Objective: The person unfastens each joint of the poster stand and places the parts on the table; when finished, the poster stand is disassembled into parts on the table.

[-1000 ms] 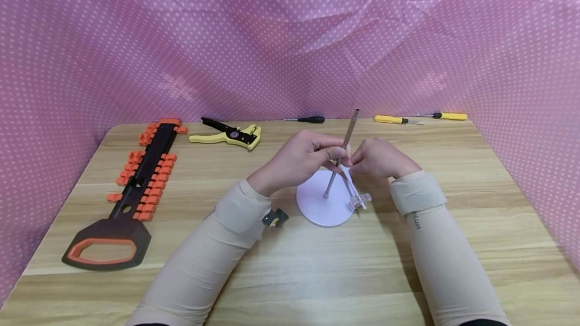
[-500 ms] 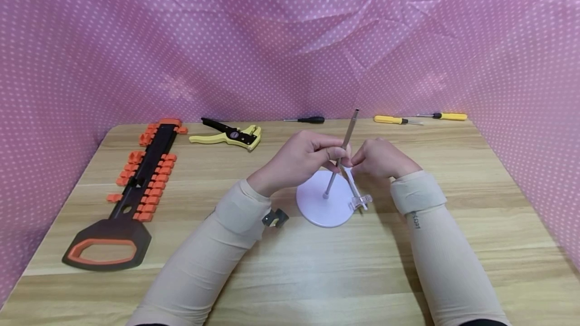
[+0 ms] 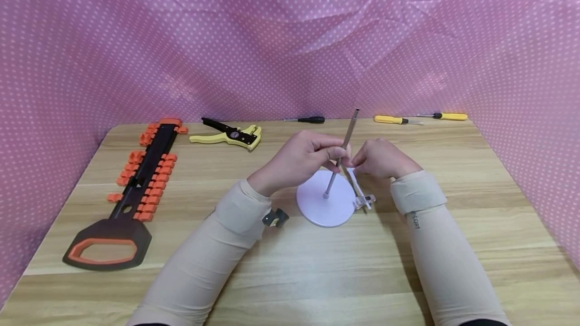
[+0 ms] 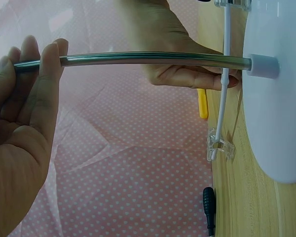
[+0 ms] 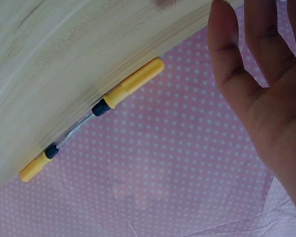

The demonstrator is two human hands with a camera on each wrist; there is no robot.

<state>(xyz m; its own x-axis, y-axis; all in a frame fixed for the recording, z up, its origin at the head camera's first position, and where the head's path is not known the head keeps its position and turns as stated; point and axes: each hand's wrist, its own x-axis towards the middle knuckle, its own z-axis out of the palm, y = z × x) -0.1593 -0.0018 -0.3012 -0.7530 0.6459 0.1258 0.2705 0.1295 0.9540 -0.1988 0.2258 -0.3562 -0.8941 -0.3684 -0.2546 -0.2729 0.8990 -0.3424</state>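
Note:
A slim metal pole rises, tilted, from a round white base on the table. My left hand pinches the pole partway up between thumb and fingers. Beside the pole, my right hand pinches a thin white bar near its middle, as the left wrist view shows. Clear plastic clips sit at the bar's ends; one clip hangs by the base's right edge, and another clip appears in the left wrist view. In the head view, fingers hide the bar's far part.
A dark rack with orange clips lies at left. Yellow-and-black wire strippers and a black screwdriver lie toward the back. Two yellow screwdrivers, one nearer screwdriver and one farther screwdriver, lie back right. Pink dotted cloth surrounds the table.
The near end of the white bar and its clear clip have swung slightly right, off the base's edge, and the clip has turned. Left hand, pole and base have stayed put.

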